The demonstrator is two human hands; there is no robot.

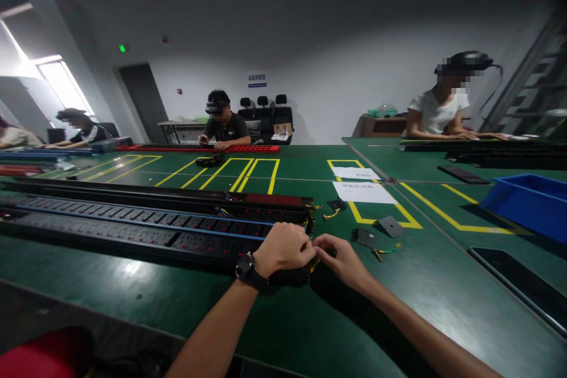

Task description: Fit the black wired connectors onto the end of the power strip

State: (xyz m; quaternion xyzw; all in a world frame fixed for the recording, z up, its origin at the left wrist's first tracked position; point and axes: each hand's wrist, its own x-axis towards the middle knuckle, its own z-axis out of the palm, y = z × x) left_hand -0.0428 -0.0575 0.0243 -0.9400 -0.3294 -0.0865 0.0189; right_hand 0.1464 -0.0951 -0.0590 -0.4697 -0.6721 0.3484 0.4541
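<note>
A long black power strip (199, 243) with rows of sockets and red dots lies across the green table (186, 313). My left hand (286, 246), with a watch on its wrist, rests closed over the strip's right end. Beside it, my right hand (339, 257) is pinched, its fingertips meeting the left hand's. Whatever the two hands hold between them is hidden or too small to name. A bit of yellow wire (314, 266) shows just under the fingers. Behind the near strip lies another black strip (177, 196), parallel to it.
Black plates (365, 238) with yellow-green wires lie right of my hands, near white papers (364, 192). Farther right are a blue bin (527, 204) and a dark flat panel (522, 286). Several people sit at the far tables, one behind a red strip (257, 147).
</note>
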